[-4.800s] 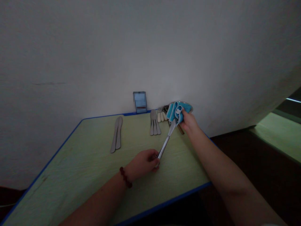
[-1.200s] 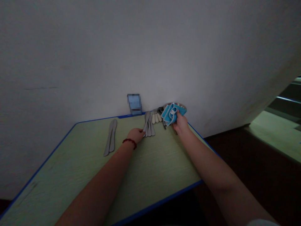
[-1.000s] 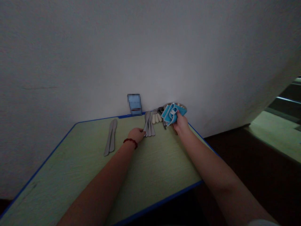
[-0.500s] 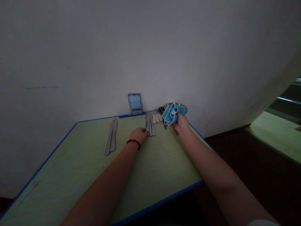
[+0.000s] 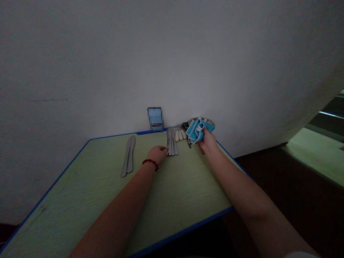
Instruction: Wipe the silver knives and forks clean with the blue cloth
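Note:
My left hand (image 5: pixel 158 154), with a red bead bracelet at the wrist, reaches across the green table (image 5: pixel 107 200). Its fingertips rest at the handle ends of a bunch of grey spoons (image 5: pixel 172 141) lying near the wall, and its fingers look curled. My right hand (image 5: pixel 206 142) is closed on a crumpled blue cloth (image 5: pixel 197 129), held just in front of a metal plate (image 5: pixel 205 120) at the table's far right corner.
Two grey knives (image 5: pixel 128 156) lie side by side at the far left. Cutlery with cream handles (image 5: pixel 180 134) and darker pieces lie between the spoons and the plate. A small blurred card (image 5: pixel 155 118) leans on the white wall. The table has a blue edge.
4.8 s ago my left hand held a spoon that the cloth was rubbing. That spoon now lies with the bunch, and my left hand has eased slightly back from it.

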A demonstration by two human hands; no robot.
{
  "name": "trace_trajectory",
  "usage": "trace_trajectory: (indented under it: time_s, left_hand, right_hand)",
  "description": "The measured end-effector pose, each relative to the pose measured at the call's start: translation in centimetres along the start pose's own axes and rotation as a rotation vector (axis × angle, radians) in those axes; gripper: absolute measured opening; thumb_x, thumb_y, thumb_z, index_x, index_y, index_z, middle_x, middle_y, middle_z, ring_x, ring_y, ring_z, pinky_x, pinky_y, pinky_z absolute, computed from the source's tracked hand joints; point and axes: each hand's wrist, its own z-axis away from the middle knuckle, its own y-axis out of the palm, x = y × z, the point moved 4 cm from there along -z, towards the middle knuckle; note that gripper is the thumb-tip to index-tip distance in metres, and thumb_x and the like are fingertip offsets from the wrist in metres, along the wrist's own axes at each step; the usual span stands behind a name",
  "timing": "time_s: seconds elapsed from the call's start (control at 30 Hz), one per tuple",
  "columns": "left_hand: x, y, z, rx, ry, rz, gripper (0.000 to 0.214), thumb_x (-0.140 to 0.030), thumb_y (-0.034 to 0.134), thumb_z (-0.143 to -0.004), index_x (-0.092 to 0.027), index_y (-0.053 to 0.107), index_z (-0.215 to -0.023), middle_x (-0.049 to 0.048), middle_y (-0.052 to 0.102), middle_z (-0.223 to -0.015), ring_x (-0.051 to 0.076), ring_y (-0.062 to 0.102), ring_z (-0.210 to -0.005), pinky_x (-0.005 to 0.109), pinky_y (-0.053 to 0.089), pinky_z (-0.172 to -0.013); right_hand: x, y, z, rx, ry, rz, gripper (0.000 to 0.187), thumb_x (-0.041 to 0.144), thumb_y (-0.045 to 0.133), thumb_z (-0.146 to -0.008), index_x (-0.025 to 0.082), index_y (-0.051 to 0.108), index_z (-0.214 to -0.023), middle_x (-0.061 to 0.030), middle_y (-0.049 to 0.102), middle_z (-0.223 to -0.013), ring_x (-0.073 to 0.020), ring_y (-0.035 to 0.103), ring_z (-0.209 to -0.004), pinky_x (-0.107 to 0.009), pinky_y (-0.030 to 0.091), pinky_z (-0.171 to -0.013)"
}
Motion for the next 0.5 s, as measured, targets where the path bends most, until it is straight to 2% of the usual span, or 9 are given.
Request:
trace_trajectory:
  time_s: [0.23,0.5]
  left_hand:
    - [1.1,-1.6,0.3,0.001,-0.051,0.006,0.037,-0.032,0.042,-0.071,-0.016,0.062,-0.097,0.0072,0.068,-0.082,0.019,0.060,-0.080,0.024,0.042,-0.071]
    - [4.3,-4.9,0.4,-0.062,-0.120,-0.008,0.041,-0.034,0.044,-0.070,-0.012,0.060,-0.100,0.0096,0.067,-0.079,0.020,0.060,-0.079,0.026,0.043,-0.073]
  right_hand:
    - [-0.2,-0.2,0.0,-0.001,0.005,0.019,0.008,0.019,0.050,-0.073,0.014,0.055,-0.078,0.0004,0.063,-0.064,-0.0125,0.060,-0.061,-0.034,0.051,-0.064]
    - [-0.3,-0.1,0.3,0.001,0.016,0.022,0.010,0.019,0.048,-0.075,0.013,0.055,-0.079,-0.0009,0.063,-0.068,-0.0124,0.060,-0.062,-0.035,0.051,-0.065]
